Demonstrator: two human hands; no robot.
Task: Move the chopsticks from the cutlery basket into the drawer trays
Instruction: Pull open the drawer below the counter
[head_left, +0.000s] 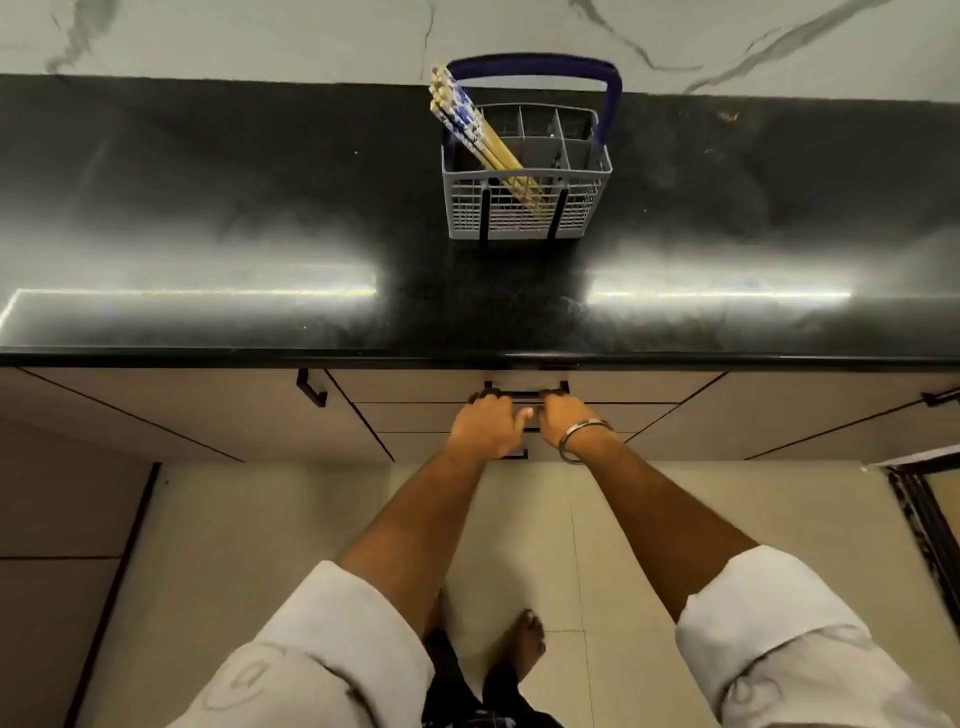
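Note:
A grey cutlery basket with a blue handle stands on the black counter. Several wooden chopsticks with blue-patterned tops lean to the left out of its front left compartment. Below the counter edge, my left hand and my right hand both grip the black handle of the top drawer, fingers curled over it. The drawer front sits flush with the cabinet, and its inside is hidden.
Beige cabinet fronts run left and right under the counter, with another black handle at the left. More drawers lie below the top one. A marble wall rises behind the counter. My foot stands on the tiled floor.

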